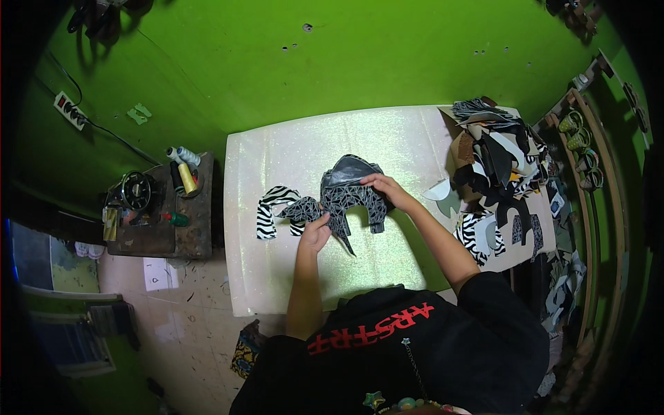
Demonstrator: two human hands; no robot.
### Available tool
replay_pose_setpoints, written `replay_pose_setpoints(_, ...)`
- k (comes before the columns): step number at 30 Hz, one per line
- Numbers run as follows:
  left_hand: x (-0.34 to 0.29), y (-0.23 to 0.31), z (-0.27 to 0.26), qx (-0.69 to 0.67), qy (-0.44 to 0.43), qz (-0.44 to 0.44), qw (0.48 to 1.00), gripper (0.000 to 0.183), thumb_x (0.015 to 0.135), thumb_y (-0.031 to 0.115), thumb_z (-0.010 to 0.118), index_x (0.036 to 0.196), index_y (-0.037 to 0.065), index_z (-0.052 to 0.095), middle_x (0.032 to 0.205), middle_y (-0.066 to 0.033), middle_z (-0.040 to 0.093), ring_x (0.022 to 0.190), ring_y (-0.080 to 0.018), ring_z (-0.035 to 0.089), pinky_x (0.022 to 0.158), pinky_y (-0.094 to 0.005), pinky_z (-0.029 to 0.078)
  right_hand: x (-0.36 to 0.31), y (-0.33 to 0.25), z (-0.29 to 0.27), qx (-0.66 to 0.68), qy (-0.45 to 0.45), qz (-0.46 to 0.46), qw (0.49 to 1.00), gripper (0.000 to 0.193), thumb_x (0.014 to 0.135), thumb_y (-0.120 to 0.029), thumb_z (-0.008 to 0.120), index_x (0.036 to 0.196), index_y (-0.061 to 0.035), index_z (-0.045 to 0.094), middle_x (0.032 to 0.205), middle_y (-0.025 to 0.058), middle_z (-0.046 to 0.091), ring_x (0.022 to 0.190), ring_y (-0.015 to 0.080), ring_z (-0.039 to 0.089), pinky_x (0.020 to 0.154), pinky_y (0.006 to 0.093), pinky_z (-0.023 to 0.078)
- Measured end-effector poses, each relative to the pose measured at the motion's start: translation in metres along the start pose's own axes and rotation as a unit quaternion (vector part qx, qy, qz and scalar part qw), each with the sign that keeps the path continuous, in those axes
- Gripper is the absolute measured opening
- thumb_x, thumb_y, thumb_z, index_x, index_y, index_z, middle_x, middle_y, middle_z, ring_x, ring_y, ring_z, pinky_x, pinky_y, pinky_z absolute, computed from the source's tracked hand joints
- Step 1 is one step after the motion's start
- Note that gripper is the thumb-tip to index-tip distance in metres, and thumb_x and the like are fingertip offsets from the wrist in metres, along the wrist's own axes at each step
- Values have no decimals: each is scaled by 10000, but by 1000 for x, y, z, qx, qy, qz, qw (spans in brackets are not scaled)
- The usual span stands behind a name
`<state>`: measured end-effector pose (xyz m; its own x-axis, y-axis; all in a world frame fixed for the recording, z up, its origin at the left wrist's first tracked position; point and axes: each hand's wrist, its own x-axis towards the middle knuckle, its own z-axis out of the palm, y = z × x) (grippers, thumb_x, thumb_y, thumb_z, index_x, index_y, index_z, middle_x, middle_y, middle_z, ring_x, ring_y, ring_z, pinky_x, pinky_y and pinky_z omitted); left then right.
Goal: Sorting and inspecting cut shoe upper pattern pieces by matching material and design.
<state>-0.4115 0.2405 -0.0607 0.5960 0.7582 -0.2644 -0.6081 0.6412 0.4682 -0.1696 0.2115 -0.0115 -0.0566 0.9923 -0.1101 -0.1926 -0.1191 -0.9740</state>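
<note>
A black-and-grey cut-out piece (356, 200) with a web-like line pattern, curved like an arch with pointed ends, is over the white table in front of me. A plain dark grey panel (349, 171) shows at its top. My left hand (316, 233) grips the lower left part, its thumb on top and its other fingers partly hidden. My right hand (387, 190) holds the right side, fingertips along the edge of the dark panel; its thumb is hidden. Beside my left hand, a zebra-striped arched piece (266, 214) lies on the table, partly covered by the patterned piece.
A heap of cut scraps (494, 155) covers the right of the table (277, 152), with loose grey and white pieces (443, 194) beside it. At left, a worn dark stand (159, 238) bears thread cones (187, 178) and a black wheel (137, 190). A green wall (332, 69) rises behind.
</note>
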Motion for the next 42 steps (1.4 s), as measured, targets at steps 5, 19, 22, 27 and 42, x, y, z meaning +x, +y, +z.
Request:
replay_pose_setpoints(5,22,-3,4,82,118,65,988,238,766,-54,570,942,73,472,950,-70,542,895,-168,531,772,-308,443,-8,-12,5,-86,111,85,986,272,759,-162,639,953,15,568,819,55,611,724,112,560,692,262,459)
replay_pose_setpoints(19,31,10,17,425,174,92,884,222,812,258,539,880,54,592,689,15,491,524,-107,484,478,-232,388,-11,1,22,-474,269,-56,836,492,706,-315,644,1098,-47,515,1049,149,473,1000,322,420,860,443,318)
replay_pose_setpoints(22,17,8,70,419,49,-64,904,299,862,307,497,967,57,621,675,16,474,493,-77,446,442,-218,364,-7,10,11,-289,189,-88,934,419,767,-215,622,1121,-27,497,1032,111,502,939,217,488,804,336,403)
replay_pose_setpoints(27,29,-2,53,461,63,-42,884,497,890,446,409,1017,2,592,863,-46,557,592,-168,513,608,-301,429,4,-22,27,-123,-23,99,987,329,803,-127,608,1091,5,520,908,43,563,811,110,551,713,218,449)
replay_pose_setpoints(42,42,12,54,372,125,108,914,242,813,52,575,1039,-21,527,812,-63,581,644,-109,574,562,-196,475,7,-10,8,-202,99,-6,974,301,714,-19,649,985,-20,519,688,-8,449,636,77,485,578,221,431)
